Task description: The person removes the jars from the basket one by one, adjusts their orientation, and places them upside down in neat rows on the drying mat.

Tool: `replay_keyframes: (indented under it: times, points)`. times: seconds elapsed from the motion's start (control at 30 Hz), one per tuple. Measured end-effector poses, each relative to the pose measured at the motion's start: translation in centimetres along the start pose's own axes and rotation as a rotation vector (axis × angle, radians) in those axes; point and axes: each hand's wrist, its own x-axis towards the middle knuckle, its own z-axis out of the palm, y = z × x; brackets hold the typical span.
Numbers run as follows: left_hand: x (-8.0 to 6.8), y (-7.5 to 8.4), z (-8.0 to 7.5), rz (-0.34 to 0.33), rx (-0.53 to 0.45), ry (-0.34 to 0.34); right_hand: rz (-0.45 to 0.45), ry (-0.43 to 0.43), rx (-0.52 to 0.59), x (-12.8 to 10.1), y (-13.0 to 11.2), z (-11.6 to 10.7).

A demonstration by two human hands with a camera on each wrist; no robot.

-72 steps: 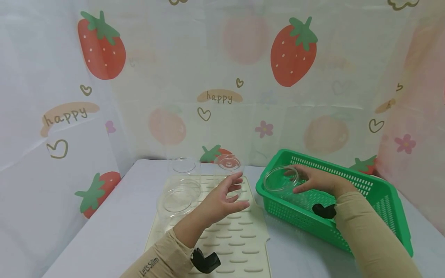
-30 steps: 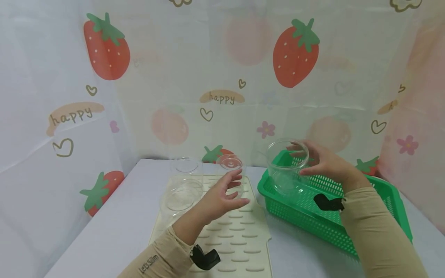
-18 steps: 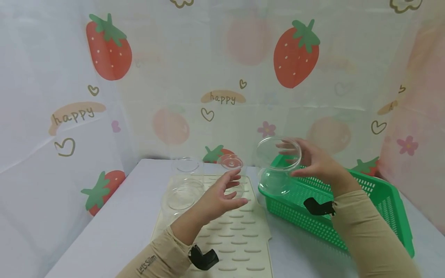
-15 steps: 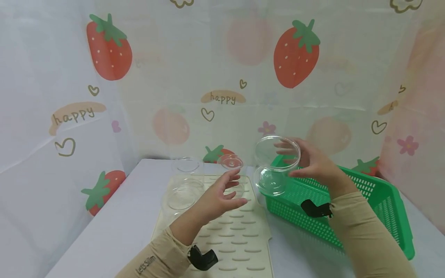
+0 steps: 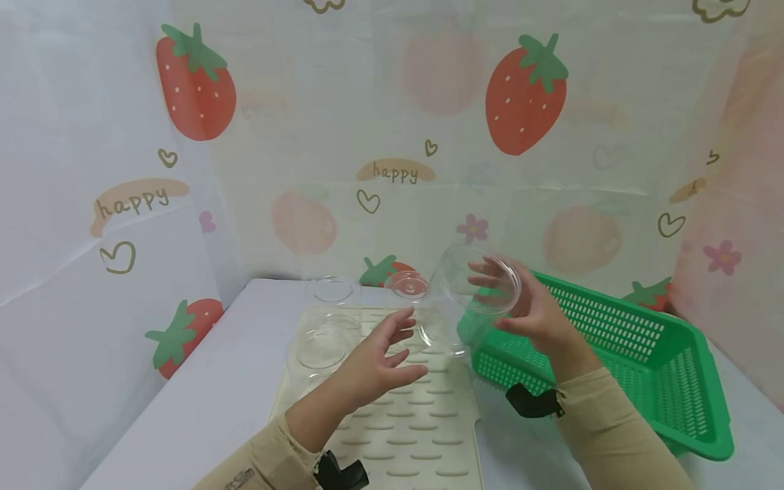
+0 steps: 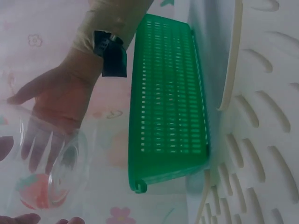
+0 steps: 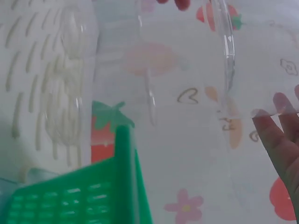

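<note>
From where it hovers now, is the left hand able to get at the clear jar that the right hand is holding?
Probably yes. The left hand hovers open over the drying mat, just left of the clear jar gripped by the right hand, with nothing between them.

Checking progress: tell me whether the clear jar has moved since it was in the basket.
Yes. The clear jar, gripped by the right hand, went up and left, clear of the green basket.

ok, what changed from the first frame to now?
The right hand took the clear glass jar at its rim, lifted it out of the green basket and carried it left, tilted, to above the edge of the cream drying mat. The left hand stayed open over the mat, holding nothing. The three glass jars on the mat did not move.
</note>
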Motion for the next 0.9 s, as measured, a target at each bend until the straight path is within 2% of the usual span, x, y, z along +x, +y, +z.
replay_keyframes:
  times: [0.27,0.43,0.63,0.9]
  points:
    - [-0.5,0.0,-0.5,0.021,-0.039,0.046,-0.082,0.071,0.05,-0.9,1.0,2.1]
    - [-0.6,0.2,-0.7,0.033,-0.092,0.021,-0.116,0.117,0.077,-1.5,1.8,3.1]
    - [-0.6,-0.1,-0.7,0.061,-0.166,-0.012,-0.157,0.143,0.186,-1.7,2.3,4.2]
    - [-0.6,-0.7,-0.4,0.102,-0.266,-0.053,-0.194,0.127,0.298,-1.6,2.9,5.5]
